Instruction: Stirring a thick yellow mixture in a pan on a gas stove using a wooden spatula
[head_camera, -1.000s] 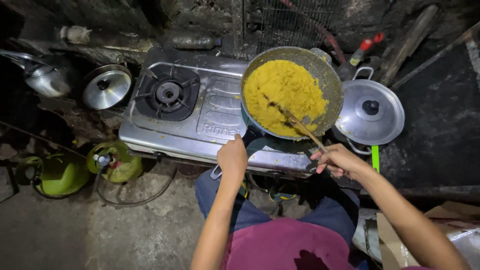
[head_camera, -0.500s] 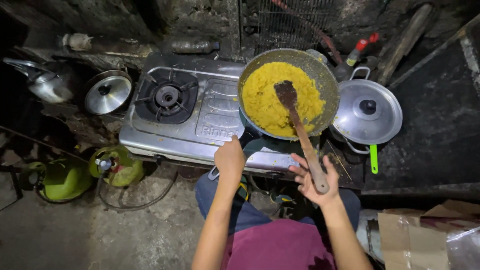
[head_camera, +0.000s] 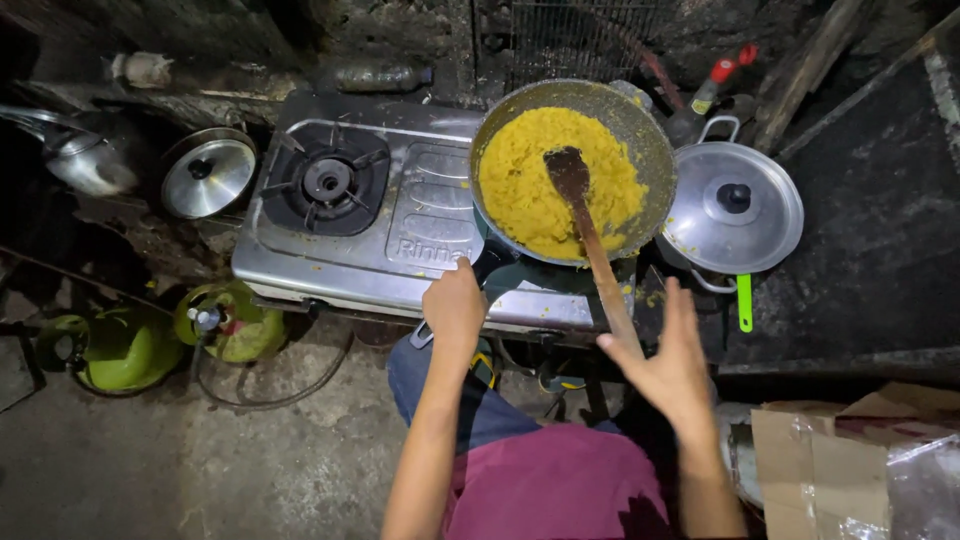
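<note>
Wok (head_camera: 640, 125) of yellow rice (head_camera: 535, 185) sits on the right burner of the two-burner gas stove (head_camera: 400, 240), overhanging the stove's right edge. Wooden spatula (head_camera: 590, 240) – blade down in the rice, handle sloping out over the wok's near rim toward the person. Left hand (head_camera: 455, 310) is closed around the wok's dark handle (head_camera: 492, 265) at the stove's front edge. Right hand (head_camera: 665, 355) is spread flat, fingers apart, not gripping – thumb side touching or just beside the spatula's handle end; can't tell which. Left burner (head_camera: 327, 180) bare. Lidded steel pot (head_camera: 735, 205) just right of the wok, green utensil handle (head_camera: 744, 302) sticking out below it. Second steel lid (head_camera: 208, 177) off the stove's left edge. Two green gas cylinders (head_camera: 215, 325) on the floor below the stove's left front corner.
</note>
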